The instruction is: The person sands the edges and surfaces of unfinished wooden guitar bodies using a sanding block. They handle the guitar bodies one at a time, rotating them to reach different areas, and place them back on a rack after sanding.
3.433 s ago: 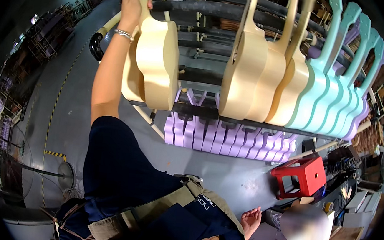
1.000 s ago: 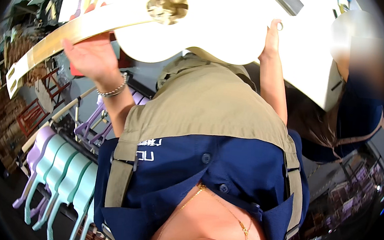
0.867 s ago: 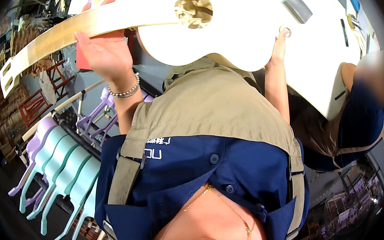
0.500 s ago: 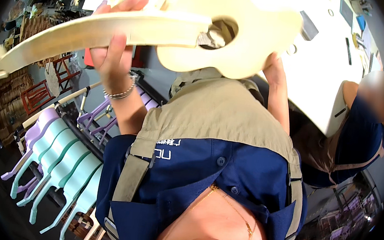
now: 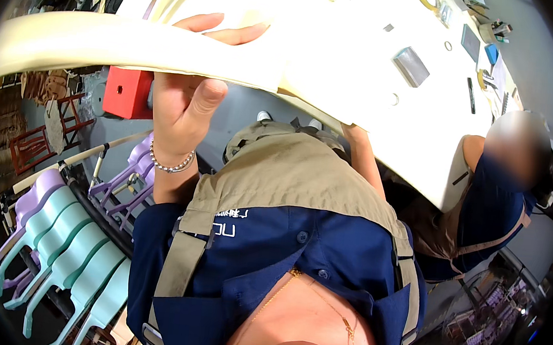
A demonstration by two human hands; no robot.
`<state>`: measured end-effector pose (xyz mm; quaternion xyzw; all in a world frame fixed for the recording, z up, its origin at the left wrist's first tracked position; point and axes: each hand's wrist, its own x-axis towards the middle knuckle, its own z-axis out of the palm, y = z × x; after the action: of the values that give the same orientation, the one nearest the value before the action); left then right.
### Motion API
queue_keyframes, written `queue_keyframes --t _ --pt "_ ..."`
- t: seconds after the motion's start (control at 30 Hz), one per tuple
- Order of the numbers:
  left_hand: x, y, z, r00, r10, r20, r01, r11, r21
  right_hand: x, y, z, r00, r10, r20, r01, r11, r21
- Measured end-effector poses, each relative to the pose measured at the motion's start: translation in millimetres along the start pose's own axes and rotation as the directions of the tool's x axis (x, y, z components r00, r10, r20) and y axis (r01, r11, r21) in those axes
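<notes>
A pale, unpainted wooden ukulele (image 5: 123, 44) is held up in front of me, its neck stretching to the left and out past the picture's rim. My left hand (image 5: 187, 102) holds the neck near the body, thumb on the near side and fingers over the far side. Glare blends the ukulele's body into the white table behind. My right hand (image 5: 356, 137) is at the body's near edge, its fingertips hidden. The soundhole cannot be seen.
On the white table (image 5: 423, 152) lie a grey block (image 5: 411, 66), tape rolls and small tools. A red box (image 5: 129, 93) stands beyond my left wrist. Teal and purple instruments (image 5: 80, 241) hang on a rack at left. Another person (image 5: 493, 211) works at right.
The ukulele has tipped, so its top and soundhole no longer face me. Its neck has come nearer and further left. My right hand has shifted left and down.
</notes>
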<state>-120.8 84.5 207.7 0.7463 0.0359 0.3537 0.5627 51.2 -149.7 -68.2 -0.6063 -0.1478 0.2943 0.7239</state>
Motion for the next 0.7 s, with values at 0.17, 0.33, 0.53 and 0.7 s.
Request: queue_keyframes --t 0.17,0.33,0.53,0.7 --pt "-9 -19 2 0.952 -0.010 -0.307 -0.022 0.995 -0.102 5 -34 9 0.999 -0.033 0.026 0.039 0.948 -0.315" --pt "-27 -44 -26 0.764 -0.168 -0.622 0.108 0.985 -0.134 12 -56 18 0.992 -0.028 0.126 0.077 0.913 -0.401" --pt "-43 -56 -43 0.599 -0.331 -0.729 0.177 0.943 -0.283 7 -102 38 0.991 0.066 0.118 0.003 0.863 -0.505" --pt "-65 -80 -61 0.479 -0.436 -0.762 0.150 0.896 -0.418 5 -134 65 0.963 -0.126 0.238 0.255 0.704 -0.663"
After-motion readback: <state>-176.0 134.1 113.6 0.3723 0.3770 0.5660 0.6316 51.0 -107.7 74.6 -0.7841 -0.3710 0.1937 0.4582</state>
